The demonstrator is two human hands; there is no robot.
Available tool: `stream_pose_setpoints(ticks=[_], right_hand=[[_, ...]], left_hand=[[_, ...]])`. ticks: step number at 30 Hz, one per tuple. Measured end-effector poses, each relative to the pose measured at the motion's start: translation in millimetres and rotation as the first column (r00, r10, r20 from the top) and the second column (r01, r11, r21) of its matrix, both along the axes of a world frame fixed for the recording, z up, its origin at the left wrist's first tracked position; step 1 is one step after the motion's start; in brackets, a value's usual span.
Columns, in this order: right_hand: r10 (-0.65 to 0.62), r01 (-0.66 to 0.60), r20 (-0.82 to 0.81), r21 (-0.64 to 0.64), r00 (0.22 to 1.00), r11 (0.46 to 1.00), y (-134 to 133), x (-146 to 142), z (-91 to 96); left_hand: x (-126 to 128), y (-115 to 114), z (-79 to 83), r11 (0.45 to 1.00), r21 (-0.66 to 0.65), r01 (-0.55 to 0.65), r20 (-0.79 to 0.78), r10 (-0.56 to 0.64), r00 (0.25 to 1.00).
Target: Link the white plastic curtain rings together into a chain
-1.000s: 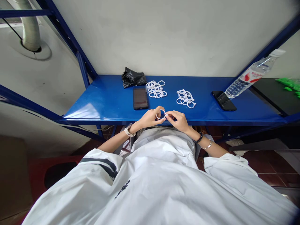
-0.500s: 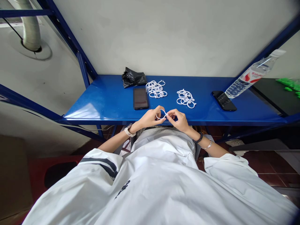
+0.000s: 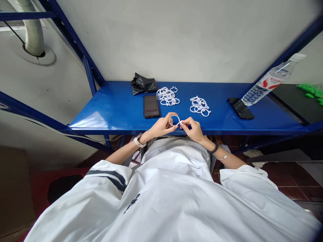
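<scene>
Over the front edge of the blue table (image 3: 116,114), my left hand (image 3: 163,126) curls its fingers and thumb around a thin white ring (image 3: 174,116). At the ring's right side, my right hand (image 3: 193,129) pinches the small end where the ring comes together. Whether that end is fastened is too small to tell. Just beyond my hands lie two heaps of similar white rings: a bigger left heap (image 3: 168,96) and a smaller right heap (image 3: 200,106). Some rings in the left heap have a visible gap.
A dark phone (image 3: 151,107) lies left of the bigger heap, with a crumpled black plastic bag (image 3: 143,84) behind it. To the right, a water bottle (image 3: 267,82) stands beside another black phone (image 3: 241,108). Green items (image 3: 311,90) sit on a dark surface at far right.
The ring has turned a little and shows more of its circle between my hands. My left fingers have shifted slightly along it; my right hand keeps its pinch.
</scene>
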State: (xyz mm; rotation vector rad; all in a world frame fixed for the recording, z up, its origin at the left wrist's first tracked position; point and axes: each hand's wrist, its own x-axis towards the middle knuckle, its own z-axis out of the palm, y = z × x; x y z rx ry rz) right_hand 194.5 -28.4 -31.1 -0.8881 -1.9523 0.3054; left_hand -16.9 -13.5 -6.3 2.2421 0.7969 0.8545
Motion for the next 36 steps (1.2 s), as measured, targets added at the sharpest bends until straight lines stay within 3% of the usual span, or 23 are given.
stream_pose_setpoints(ticks=[11,21,36], right_hand=[[0.005,-0.006,-0.046,-0.017,0.999,1.000,0.1,-0.2,-0.5],[-0.020,0.018,-0.057,-0.028,0.998,0.999,-1.5,-1.2,1.1],[-0.013,0.013,-0.077,-0.002,0.997,1.000,-0.2,-0.2,0.1]], left_hand=[[-0.1,1.2,-0.3,0.998,-0.025,-0.051,0.030,0.052,0.998],[-1.7,2.2,-1.1,0.992,-0.123,-0.017,0.154,0.036,0.987],[-2.4,3.6,-1.0,0.997,-0.068,-0.026,0.098,0.033,0.995]])
